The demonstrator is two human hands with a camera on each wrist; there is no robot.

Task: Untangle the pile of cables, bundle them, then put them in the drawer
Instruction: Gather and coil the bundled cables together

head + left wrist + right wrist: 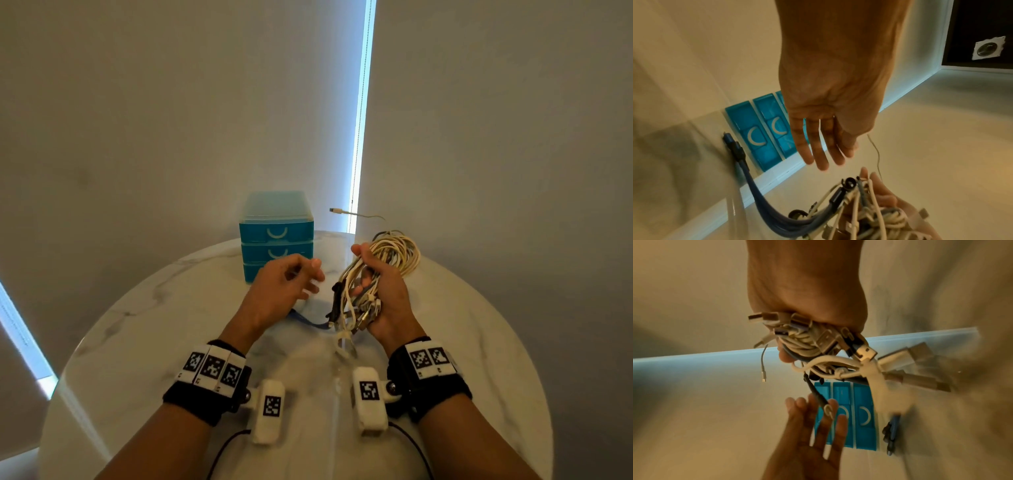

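My right hand [380,287] grips a thick bundle of white, grey and black cables [394,255], raised above the round marble table [479,325]. USB plugs [824,339] stick out below the fist in the right wrist view. One thin white cable end [337,210] pokes out to the left above the coil. A blue cable [308,320] trails from the bundle down onto the table. My left hand [291,281] hovers empty just left of the bundle, fingers straight [818,151]. The blue drawer unit [275,233] stands behind the left hand, drawers closed.
A white strap [342,339] hangs from the bundle's lower end towards the table. Pale blinds fill the background, with a bright gap [361,113] behind the drawer unit. The table edge curves close on both sides.
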